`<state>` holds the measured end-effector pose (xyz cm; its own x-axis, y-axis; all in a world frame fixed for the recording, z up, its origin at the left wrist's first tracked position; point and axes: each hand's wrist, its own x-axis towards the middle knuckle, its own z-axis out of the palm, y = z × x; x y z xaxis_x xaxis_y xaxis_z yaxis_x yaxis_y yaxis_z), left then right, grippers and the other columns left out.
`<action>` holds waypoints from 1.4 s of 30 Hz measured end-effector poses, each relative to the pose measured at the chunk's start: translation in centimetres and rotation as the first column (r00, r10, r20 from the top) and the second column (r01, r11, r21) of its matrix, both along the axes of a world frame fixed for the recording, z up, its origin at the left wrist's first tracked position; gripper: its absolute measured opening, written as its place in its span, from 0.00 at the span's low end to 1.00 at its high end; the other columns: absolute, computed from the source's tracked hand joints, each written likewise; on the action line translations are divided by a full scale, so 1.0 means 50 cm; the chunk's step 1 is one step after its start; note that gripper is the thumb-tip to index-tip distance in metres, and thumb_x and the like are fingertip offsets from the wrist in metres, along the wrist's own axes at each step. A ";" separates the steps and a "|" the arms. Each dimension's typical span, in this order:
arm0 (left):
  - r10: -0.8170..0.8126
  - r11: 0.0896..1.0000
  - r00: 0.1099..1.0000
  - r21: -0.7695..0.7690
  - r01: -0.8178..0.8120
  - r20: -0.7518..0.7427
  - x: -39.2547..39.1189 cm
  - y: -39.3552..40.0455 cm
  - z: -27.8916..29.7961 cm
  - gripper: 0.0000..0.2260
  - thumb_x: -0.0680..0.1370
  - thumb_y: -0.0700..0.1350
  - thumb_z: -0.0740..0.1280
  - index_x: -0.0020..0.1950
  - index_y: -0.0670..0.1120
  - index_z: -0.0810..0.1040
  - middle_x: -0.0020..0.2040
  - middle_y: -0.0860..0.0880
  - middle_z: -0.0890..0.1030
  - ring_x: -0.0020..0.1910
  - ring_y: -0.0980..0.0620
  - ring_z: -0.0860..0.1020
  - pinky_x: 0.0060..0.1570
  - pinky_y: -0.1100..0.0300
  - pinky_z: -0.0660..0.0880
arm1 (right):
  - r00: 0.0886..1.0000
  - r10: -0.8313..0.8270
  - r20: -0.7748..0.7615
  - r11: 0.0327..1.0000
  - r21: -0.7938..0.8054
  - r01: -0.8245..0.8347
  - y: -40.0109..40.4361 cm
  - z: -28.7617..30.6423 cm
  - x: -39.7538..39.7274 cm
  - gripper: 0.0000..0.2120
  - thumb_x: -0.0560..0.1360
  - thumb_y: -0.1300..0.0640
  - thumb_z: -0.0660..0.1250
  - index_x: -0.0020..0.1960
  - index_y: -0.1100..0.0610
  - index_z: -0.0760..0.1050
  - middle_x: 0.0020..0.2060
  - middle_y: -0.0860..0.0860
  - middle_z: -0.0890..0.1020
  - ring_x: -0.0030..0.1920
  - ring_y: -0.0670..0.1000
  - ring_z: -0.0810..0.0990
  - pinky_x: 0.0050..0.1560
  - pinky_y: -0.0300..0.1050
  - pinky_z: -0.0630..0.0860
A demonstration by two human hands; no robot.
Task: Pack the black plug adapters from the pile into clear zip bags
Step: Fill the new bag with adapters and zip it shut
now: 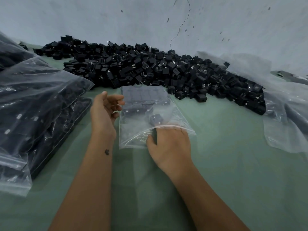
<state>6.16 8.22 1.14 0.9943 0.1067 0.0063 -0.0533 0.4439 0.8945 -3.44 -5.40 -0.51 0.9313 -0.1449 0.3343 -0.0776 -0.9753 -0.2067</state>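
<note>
Two hands at bag [146,112], frame centre. Right hand [170,144] pinches adapter [155,136] at bag mouth — feeding it in. Left hand [104,110] loose, empty — beside bag. Pile [150,70] above.

A pale green counter [233,172] spreads under and around the grip, its covering lying smooth with faint creases toward the near edge. Beyond the grip, the counter meets a grey-white wall [116,17]. A thin dark crack [180,25] runs down the wall, up and to the right of the grip, and small dark chips and marks are scattered over the paint around it. The light is dim, even and cool.
</note>
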 end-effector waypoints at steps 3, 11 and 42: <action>0.002 1.000 1.000 0.017 -0.002 -0.009 0.004 0.000 -0.002 0.19 0.81 0.49 0.56 0.38 0.45 0.81 0.33 0.51 0.80 0.31 0.56 0.73 0.32 0.64 0.66 | 1.000 -0.008 -0.012 1.000 -0.022 0.008 -0.001 0.001 0.001 0.18 0.75 0.48 0.57 0.28 0.53 0.61 0.28 0.48 0.71 0.35 0.51 0.70 0.42 0.44 0.61; 0.118 0.951 0.993 0.284 -0.120 0.024 0.005 -0.018 -0.011 0.17 0.80 0.48 0.58 0.36 0.50 0.81 0.36 0.55 0.84 0.40 0.60 0.77 0.47 0.58 0.68 | 0.991 -0.030 -0.131 0.998 0.048 0.036 -0.003 0.005 0.044 0.17 0.78 0.49 0.53 0.36 0.55 0.70 0.37 0.49 0.71 0.49 0.54 0.74 0.48 0.46 0.66; -0.493 0.307 0.843 0.950 -0.064 0.217 0.004 -0.028 -0.040 0.06 0.71 0.42 0.74 0.43 0.54 0.86 0.49 0.58 0.83 0.51 0.55 0.77 0.58 0.54 0.73 | 0.875 0.408 -0.262 0.742 0.653 -0.151 -0.085 0.200 0.032 0.17 0.79 0.47 0.60 0.41 0.55 0.81 0.29 0.51 0.81 0.28 0.48 0.77 0.31 0.40 0.71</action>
<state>6.36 6.81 -0.84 0.8278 -0.4622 0.3180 -0.5514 -0.5658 0.6130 -1.86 -9.64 9.49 0.9904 0.0949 -0.1006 -0.0157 -0.6454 -0.7636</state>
